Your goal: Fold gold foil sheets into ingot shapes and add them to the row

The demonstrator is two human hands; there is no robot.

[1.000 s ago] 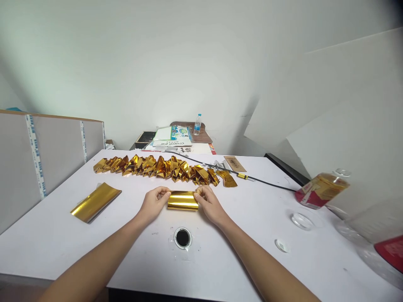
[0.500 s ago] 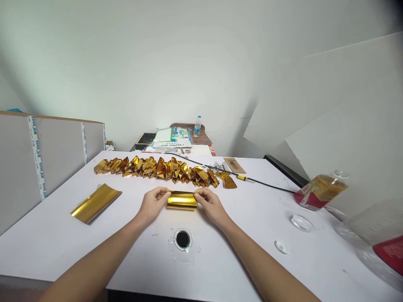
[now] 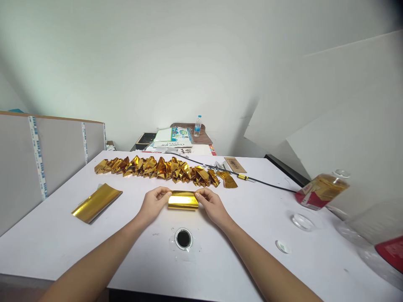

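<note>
- Head view: the left hand (image 3: 155,205) pinches the left end of a curled gold sheet (image 3: 183,201) between thumb and fingers; the sheet is near the middle of the white table (image 3: 145,268).
- The right hand (image 3: 214,206) pinches the sheet's right end the same way.
- On the near side of the sheet, between the forearms, is a black disc (image 3: 183,238) with a pale rim.
- More gold sheets (image 3: 97,203) lie well apart from the left hand.
- A long row of folded gold pieces (image 3: 157,168) stretches across the table just beyond both hands, in the way of reaching farther.
- Past its right end run a black cable (image 3: 273,185) and a brown card (image 3: 236,165).
- Farther right are a bottle (image 3: 323,191) of yellow liquid, a clear ring (image 3: 302,222), a white cap (image 3: 283,246) and a large clear jug (image 3: 371,235), cut off by the edge.
- A grey panel (image 3: 61,151) borders the left side; a water bottle (image 3: 197,126) stands beyond the table.
</note>
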